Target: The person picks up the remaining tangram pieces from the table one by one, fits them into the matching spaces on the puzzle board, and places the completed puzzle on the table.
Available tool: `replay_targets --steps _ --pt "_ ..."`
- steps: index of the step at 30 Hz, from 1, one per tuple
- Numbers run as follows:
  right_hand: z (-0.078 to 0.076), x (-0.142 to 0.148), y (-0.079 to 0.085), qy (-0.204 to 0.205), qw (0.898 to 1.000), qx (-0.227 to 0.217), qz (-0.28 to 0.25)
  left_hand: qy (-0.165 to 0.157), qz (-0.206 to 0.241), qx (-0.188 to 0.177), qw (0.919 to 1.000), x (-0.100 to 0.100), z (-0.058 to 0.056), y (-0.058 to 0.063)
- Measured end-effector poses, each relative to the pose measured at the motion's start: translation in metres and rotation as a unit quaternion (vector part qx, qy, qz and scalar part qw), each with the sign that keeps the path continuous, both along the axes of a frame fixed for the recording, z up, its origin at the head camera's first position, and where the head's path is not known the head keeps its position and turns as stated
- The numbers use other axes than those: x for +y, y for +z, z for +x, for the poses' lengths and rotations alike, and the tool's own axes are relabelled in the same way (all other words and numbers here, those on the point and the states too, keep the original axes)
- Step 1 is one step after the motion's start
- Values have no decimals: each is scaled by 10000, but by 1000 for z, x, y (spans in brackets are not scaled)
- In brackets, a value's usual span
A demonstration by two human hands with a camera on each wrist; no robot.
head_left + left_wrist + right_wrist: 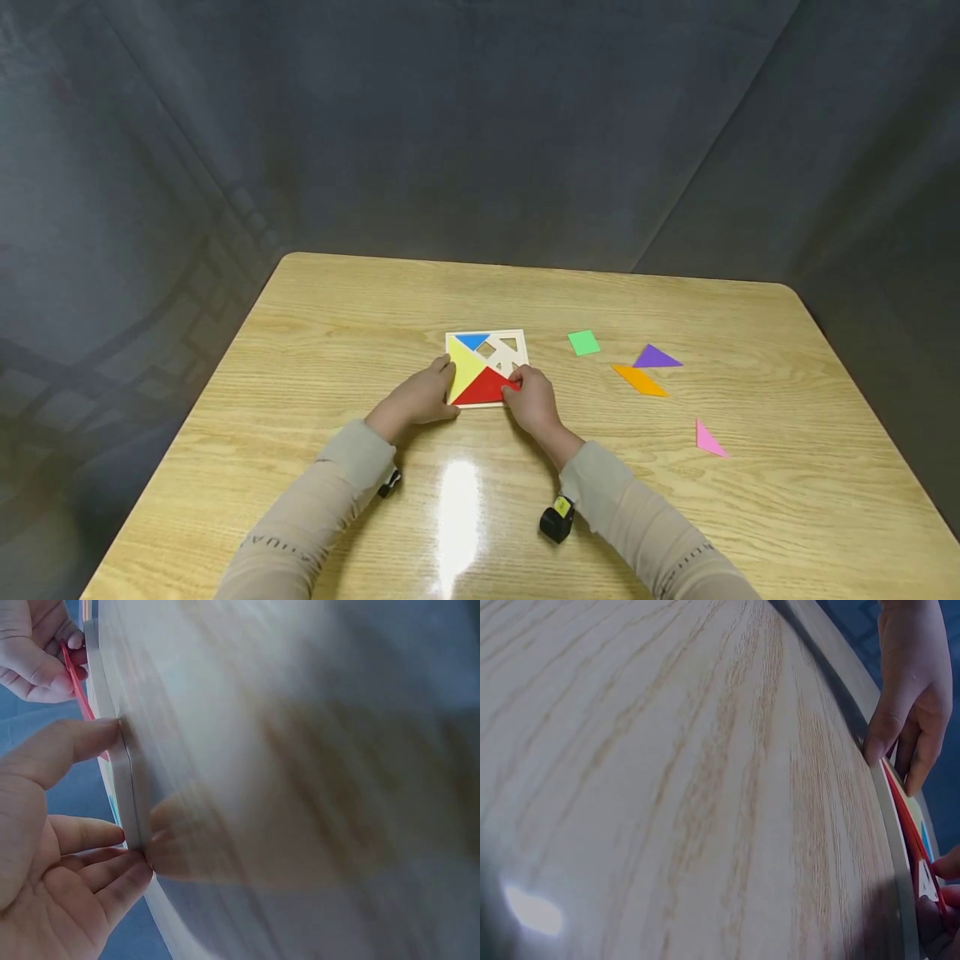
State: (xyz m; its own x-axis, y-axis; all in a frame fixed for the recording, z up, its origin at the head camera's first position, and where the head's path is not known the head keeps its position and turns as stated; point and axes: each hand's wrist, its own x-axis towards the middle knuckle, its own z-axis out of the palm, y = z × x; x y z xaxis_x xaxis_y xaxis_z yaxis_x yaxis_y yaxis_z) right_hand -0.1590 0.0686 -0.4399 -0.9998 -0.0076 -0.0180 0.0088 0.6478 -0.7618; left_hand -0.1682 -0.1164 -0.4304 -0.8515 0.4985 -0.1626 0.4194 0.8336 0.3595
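A pale wooden tangram tray lies on the table in the head view. Its left side is filled by a large yellow triangle, and a blue triangle sits at the top. My left hand grips the tray's near left corner, thumb on the near edge and fingers along the left one. With thumb and fingers, my right hand pinches the right end of a large red triangle over the tray's near part. The left wrist view shows this red piece tilted, its pinched end raised.
Right of the tray lie loose flat pieces: a green square, a purple triangle, an orange parallelogram and a pink triangle. The wooden table has a dark curtain behind it.
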Motion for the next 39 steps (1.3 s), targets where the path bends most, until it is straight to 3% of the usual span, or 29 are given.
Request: replay_targets --steps 12,23,39 --pt "-1 0 0 164 9992 88 347 36 42 -56 10000 0 -1 0" --pt "-1 1 -5 285 9968 584 458 34 -6 -22 10000 0 -2 -2" --pt "-1 0 -3 418 9954 610 609 69 -9 -84 9999 1 -1 0"
